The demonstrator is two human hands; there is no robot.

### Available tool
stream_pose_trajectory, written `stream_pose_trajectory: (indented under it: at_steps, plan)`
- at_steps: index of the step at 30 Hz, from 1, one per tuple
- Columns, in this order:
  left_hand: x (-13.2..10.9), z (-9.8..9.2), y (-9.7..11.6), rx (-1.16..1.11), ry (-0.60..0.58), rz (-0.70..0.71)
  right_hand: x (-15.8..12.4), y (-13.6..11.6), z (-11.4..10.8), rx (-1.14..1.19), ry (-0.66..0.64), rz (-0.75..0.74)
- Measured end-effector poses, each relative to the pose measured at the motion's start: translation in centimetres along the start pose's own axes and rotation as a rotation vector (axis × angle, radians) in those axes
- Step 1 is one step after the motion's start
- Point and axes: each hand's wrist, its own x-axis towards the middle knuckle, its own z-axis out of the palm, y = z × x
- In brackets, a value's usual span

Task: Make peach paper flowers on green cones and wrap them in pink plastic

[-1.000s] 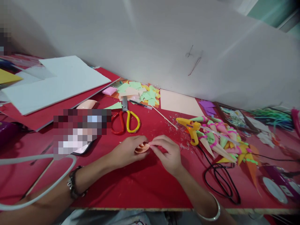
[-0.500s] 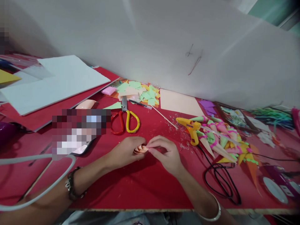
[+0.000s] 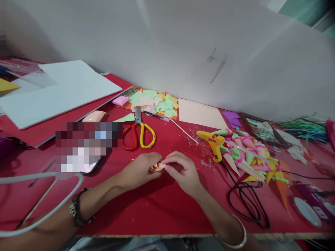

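Between my two hands is a small peach-coloured piece with curved, layered folds, like a paper flower [image 3: 157, 167]. My left hand [image 3: 141, 169] is closed around its left side, and the fingers hide part of it. With thumb and index finger, my right hand [image 3: 184, 172] pinches the right edge of the same piece. Scissors [image 3: 140, 129] with one red and one yellow handle lie just beyond my left hand. To the right, a yellow glue gun [image 3: 213, 143] rests on the red table [image 3: 157, 212], its black cord trailing toward the front.
Finished-looking paper cones [image 3: 243, 153] with pink and green trim are heaped beside the glue gun. Green and yellow paper scraps [image 3: 157, 101] lie near the wall. A phone [image 3: 91, 165], partly blurred out, sits at left. A peach sheet [image 3: 201, 113] and a thin stick [image 3: 184, 130] lie behind.
My right fingertips have shifted slightly on the edge of the peach piece. Both hands stay in nearly the same place, and the view has moved very little.
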Motion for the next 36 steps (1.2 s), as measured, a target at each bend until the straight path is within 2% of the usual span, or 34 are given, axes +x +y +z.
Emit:
stream_pose_trajectory:
  at_steps: [6,12,18,25,32,36]
  plan:
    - [0.1,-0.2,0.5,-0.086,0.005,0.02,-0.2,-0.4,-0.2,-0.041,-0.015,-0.054]
    - [0.0,0.0,0.6,-0.197,0.02,-0.037,-0.1,-0.2,-0.1,-0.079,0.053,-0.013]
    - [-0.4,0.0,0.6,-0.433,0.064,-0.113,0.0,0.2,-0.1,0.044,0.152,0.09]
    - [-0.2,0.3,0.3,-0.686,0.146,-0.167,-0.1,0.7,0.1,0.213,0.12,0.153]
    - [-0.1,-0.2,0.3,-0.478,0.157,-0.127,-0.1,1.1,0.4,0.289,0.019,0.163]
    - [-0.2,-0.4,0.4,-0.395,0.067,-0.099,-0.1,0.8,0.4,0.236,-0.021,0.197]
